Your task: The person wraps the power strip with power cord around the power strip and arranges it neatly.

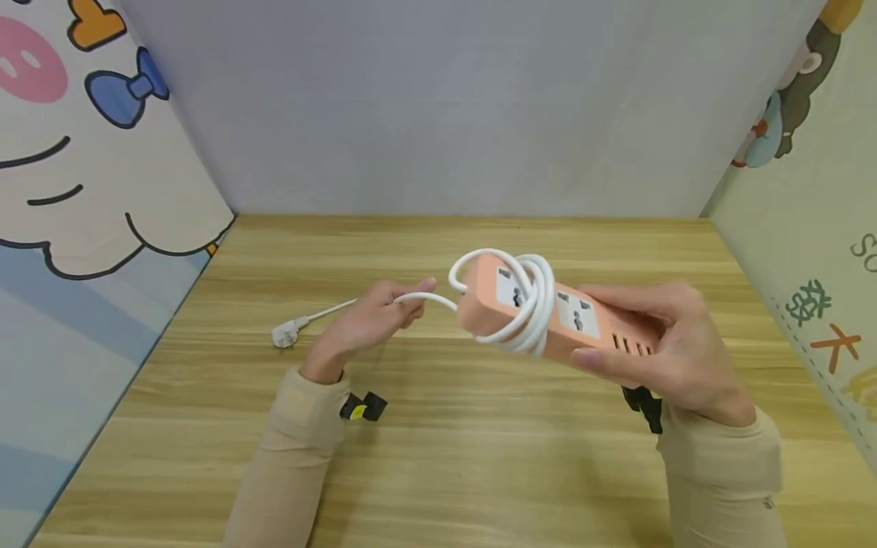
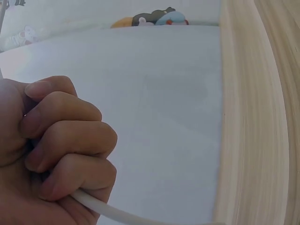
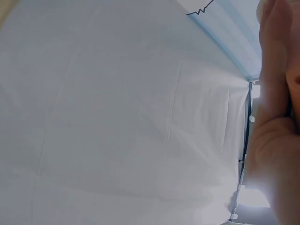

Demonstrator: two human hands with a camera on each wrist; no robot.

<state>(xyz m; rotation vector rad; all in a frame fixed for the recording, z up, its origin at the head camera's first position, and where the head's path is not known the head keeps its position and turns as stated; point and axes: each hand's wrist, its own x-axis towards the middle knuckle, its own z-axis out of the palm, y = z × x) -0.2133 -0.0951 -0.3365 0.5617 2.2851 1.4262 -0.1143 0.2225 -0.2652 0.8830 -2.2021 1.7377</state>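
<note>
An orange power strip [image 1: 562, 320] with white sockets is held up over the table by my right hand [image 1: 674, 346], thumb along one side and fingers on the other. White cord [image 1: 541, 297] is wound several times round the strip's left part. From there a free stretch runs left into my left hand [image 1: 373, 316], whose fingers curl round it. In the left wrist view the cord [image 2: 108, 208] comes out below the curled fingers [image 2: 75, 136]. Beyond that hand it ends in a white plug [image 1: 286, 332] low over the table. The right wrist view shows only the hand's edge and a sliver of orange.
The wood-grain table [image 1: 445, 472] reaches a pale grey back wall [image 1: 438, 106]. Cartoon-printed panels stand at the left [image 1: 89, 190] and the right [image 1: 808, 251]. Black wrist mounts show beside both sleeves.
</note>
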